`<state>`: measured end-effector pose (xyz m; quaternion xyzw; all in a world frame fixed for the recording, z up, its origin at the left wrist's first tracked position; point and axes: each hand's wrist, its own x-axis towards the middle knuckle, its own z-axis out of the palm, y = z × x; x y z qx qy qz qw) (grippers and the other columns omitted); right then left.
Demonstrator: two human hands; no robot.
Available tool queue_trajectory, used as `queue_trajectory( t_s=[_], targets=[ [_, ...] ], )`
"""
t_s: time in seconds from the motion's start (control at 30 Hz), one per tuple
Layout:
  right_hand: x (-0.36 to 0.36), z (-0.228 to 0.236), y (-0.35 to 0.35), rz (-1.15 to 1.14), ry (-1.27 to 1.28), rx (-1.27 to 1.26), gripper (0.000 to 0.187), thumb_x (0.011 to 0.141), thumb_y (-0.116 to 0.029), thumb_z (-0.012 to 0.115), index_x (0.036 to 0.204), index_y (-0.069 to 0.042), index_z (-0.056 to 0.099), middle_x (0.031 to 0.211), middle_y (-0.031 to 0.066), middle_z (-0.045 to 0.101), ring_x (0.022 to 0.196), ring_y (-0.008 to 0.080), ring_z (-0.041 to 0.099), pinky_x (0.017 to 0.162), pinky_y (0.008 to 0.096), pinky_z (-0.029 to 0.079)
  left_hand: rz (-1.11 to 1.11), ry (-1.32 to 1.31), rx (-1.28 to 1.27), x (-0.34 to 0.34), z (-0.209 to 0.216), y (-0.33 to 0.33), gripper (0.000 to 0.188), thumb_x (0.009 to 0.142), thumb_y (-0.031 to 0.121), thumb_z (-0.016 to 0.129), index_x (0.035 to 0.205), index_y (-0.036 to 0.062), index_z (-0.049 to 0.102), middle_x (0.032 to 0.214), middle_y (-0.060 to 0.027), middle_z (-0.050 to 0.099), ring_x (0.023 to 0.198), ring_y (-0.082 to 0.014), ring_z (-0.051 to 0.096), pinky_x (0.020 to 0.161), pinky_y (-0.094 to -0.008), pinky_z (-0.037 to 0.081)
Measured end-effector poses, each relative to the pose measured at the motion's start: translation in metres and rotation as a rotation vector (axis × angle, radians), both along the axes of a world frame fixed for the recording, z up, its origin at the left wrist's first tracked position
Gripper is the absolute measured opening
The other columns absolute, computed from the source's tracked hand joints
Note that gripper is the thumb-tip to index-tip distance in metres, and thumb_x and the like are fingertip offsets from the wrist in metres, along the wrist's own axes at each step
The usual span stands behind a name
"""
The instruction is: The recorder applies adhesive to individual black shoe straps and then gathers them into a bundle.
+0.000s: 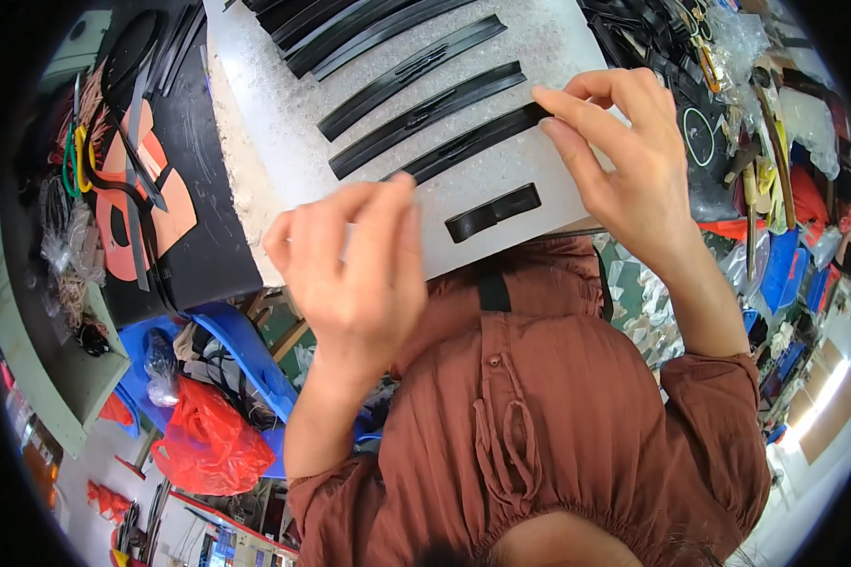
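On a white board (558, 203), a narrow black strip (473, 142) with a small overlapping piece at its middle lies slanted between my two hands. My right hand (629, 156) has thumb and forefinger closed at the strip's right end. My left hand (355, 260), a little blurred, has curled fingers drawn together at the left end, and its fingertips cover that end. Closer to me sits a short flattened black loop (494, 213), apart from both hands. Beyond the strip lie two similar black strips (430, 118) (416, 66), side by side.
More black strips (350, 28) crowd the board's far edge. To the left, scissors (142, 170) rest on pink-orange cut pieces (165, 213) on a dark tabletop. A blue bin (241, 350) with a red plastic bag (213, 439) stands below. Tools and clear bags (738, 57) clutter the right.
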<state>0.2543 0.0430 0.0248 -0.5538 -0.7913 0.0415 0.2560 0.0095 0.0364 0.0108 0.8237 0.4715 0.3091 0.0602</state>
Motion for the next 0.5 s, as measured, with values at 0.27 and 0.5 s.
queue_trajectory(
  t_s=[0.27,0.5],
  targets=[
    [0.007,-0.015,0.004,0.009,0.267,-0.089,0.022,0.076,-0.004,0.079,0.097,-0.005,0.072,0.089,0.0051,0.066,0.082,0.0248,0.060,0.075,0.0352,0.048,0.076,-0.129,-0.168,-0.005,-0.013,0.003,0.021,0.078,0.006,0.080,0.096,0.0084,0.072,0.092,-0.0033,0.064,0.075,-0.0206,0.054,0.076,-0.0345,0.040],
    [-0.009,0.007,-0.004,-0.047,0.158,-0.169,0.018,0.078,-0.002,0.077,0.095,-0.004,0.071,0.085,0.0074,0.066,0.073,0.0270,0.062,0.063,0.0343,0.050,0.082,-0.338,-0.279,0.015,-0.003,0.001,0.019,0.075,-0.003,0.079,0.086,0.0043,0.065,0.084,-0.0067,0.063,0.071,-0.0254,0.056,0.070,-0.0359,0.044]
  ],
)
